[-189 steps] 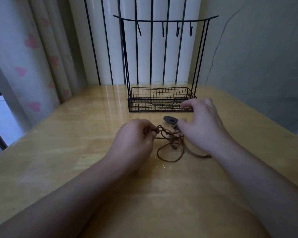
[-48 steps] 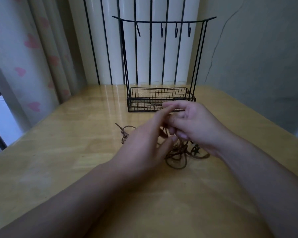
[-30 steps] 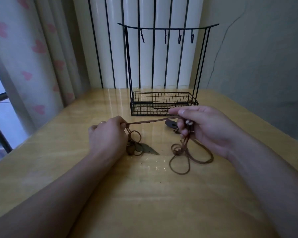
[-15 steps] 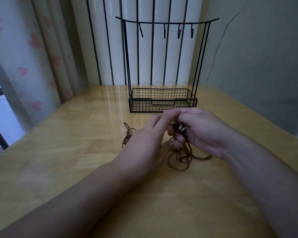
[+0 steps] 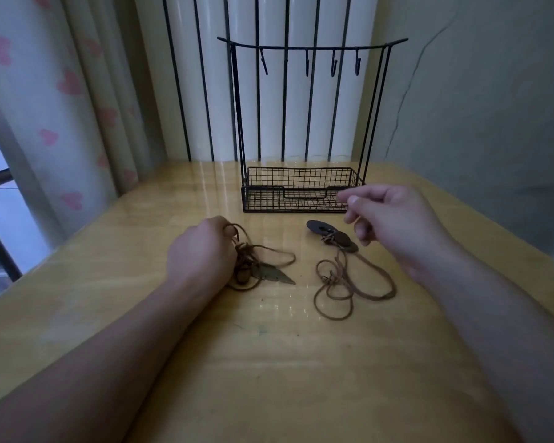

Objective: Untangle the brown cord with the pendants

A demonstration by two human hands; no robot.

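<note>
Two separate bundles of brown cord lie on the wooden table (image 5: 109, 298). The left cord bundle (image 5: 253, 254) carries a leaf-shaped pendant (image 5: 274, 273) that lies flat with its tip pointing right. The right cord bundle (image 5: 346, 282) trails in loose loops toward the viewer from two dark oval pendants (image 5: 330, 235). No strand can be seen joining the bundles.

The near end of the left bundle passes under the left hand (image 5: 202, 254), so how the cord runs there is hidden. Whether the small dark bead-like lump beside the leaf pendant belongs to the cord cannot be told. Part of the farther oval pendant is covered by the nearer one.

Behind the cords stands a black wire rack (image 5: 301, 190) with a mesh tray at its base and four hooks on its top bar; a curtain with pink hearts (image 5: 64, 91) hangs at the left.

The left hand rests on the table, fingers curled around a loop of the left bundle. The right hand (image 5: 394, 222) is raised just beside the oval pendants, in front of the rack's right corner, thumb and forefinger pinched together, no cord visible between them.
</note>
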